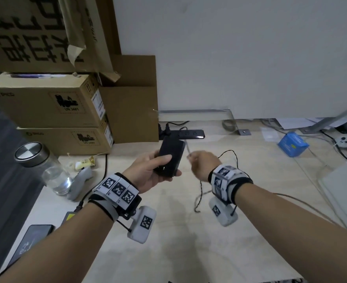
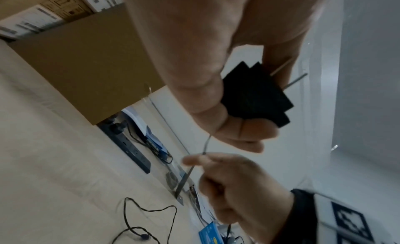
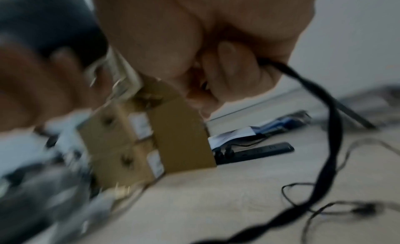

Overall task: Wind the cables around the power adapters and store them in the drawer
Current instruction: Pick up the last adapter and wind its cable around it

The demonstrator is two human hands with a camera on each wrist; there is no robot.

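My left hand (image 1: 148, 170) grips a black power adapter (image 1: 171, 155) above the middle of the desk, thumb across its top face. The adapter (image 2: 255, 97) also shows between the left fingers in the left wrist view. My right hand (image 1: 204, 163) is just to its right, fingers curled, pinching the adapter's thin black cable (image 1: 188, 149) close to the brick. The rest of the cable (image 1: 199, 193) hangs from that hand and trails in loops over the desk. In the blurred right wrist view the cable (image 3: 329, 121) runs out of the closed right fist (image 3: 216, 67).
Stacked cardboard boxes (image 1: 52, 103) fill the back left. A black power strip (image 1: 189, 133) lies by the wall. A glass bottle (image 1: 46, 166), a white controller (image 1: 80, 180) and a phone (image 1: 31, 242) sit at left; a blue box (image 1: 293, 145) and a white device (image 1: 346, 193) at right.
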